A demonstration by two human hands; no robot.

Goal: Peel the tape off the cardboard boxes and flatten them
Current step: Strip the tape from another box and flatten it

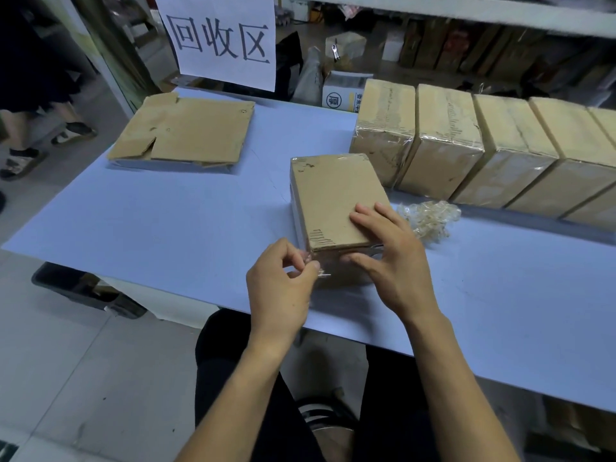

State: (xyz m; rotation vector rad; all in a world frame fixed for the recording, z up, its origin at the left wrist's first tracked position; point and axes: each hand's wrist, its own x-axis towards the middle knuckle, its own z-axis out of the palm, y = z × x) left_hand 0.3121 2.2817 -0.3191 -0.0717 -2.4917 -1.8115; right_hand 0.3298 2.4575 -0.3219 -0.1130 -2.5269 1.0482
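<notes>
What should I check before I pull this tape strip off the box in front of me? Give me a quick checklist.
1. Left hand pinches the clear tape end: ok.
2. Right hand steadies the box, fingers on top, thumb on the near face: ok.
3. Box sits fully on the table: ok.
4. Tape on the hidden faces already loose: cannot tell.
5. Bare table left of the box for the pull: ok.
6. Wad of removed tape lies apart from the box: ok.

Boxes [340, 198] are plain tan cardboard, tape wad [430, 218] is clear-yellowish, table [166, 221] pale blue, and the sign [220, 38] is white with black characters.
</notes>
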